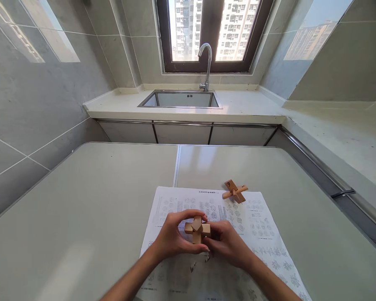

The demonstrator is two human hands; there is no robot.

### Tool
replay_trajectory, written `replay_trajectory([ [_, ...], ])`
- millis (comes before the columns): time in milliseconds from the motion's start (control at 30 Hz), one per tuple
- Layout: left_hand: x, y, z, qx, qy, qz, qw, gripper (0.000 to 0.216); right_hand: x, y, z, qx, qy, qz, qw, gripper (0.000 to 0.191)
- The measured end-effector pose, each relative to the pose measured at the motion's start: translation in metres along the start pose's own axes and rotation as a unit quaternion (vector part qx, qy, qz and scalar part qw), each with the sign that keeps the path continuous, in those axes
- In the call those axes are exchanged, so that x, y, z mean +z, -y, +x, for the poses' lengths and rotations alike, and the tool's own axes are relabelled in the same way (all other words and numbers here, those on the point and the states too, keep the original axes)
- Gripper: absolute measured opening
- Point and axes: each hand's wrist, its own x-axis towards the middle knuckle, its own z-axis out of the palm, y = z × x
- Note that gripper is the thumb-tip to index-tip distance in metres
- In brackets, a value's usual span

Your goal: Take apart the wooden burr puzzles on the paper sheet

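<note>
A small wooden interlocking puzzle (pixel 197 228), cross-shaped and made of light brown bars, sits between both of my hands above a printed sheet. My left hand (pixel 172 239) curls around its left side, thumb below and fingers arched over the top. My right hand (pixel 227 244) grips its right side with fingers closed. A second wooden cross puzzle (pixel 235 191) lies on the far right corner of the sheet, well clear of both hands.
The printed instruction sheet (pixel 263 228) with small diagrams lies on a pale grey table (pixel 81 217) with a seam down its middle. Beyond it stand a counter with a steel sink (pixel 181 99), a curved tap (pixel 207 62) and a window. Tiled walls flank both sides.
</note>
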Motion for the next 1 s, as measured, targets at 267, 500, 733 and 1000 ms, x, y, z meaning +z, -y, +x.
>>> replay_trajectory([
  [267, 0.01, 0.005, -0.005, 0.032, -0.083, 0.157, 0.983, 0.067, 0.004, -0.014, 0.002, -0.055, -0.145, -0.165, 0.974, 0.027],
  [500, 0.01, 0.004, -0.005, 0.084, -0.069, 0.167, 0.98, 0.073, 0.001, -0.011, 0.002, -0.071, -0.124, -0.164, 0.976, 0.016],
  [733, 0.01, 0.001, -0.005, 0.08, -0.053, 0.164, 0.982, 0.072, 0.003, -0.011, 0.001, -0.062, -0.113, -0.129, 0.983, 0.024],
  [1000, 0.007, 0.008, -0.004, 0.116, -0.08, 0.161, 0.977, 0.075, -0.008, -0.002, 0.003, -0.04, 0.042, 0.146, 0.988, 0.045],
])
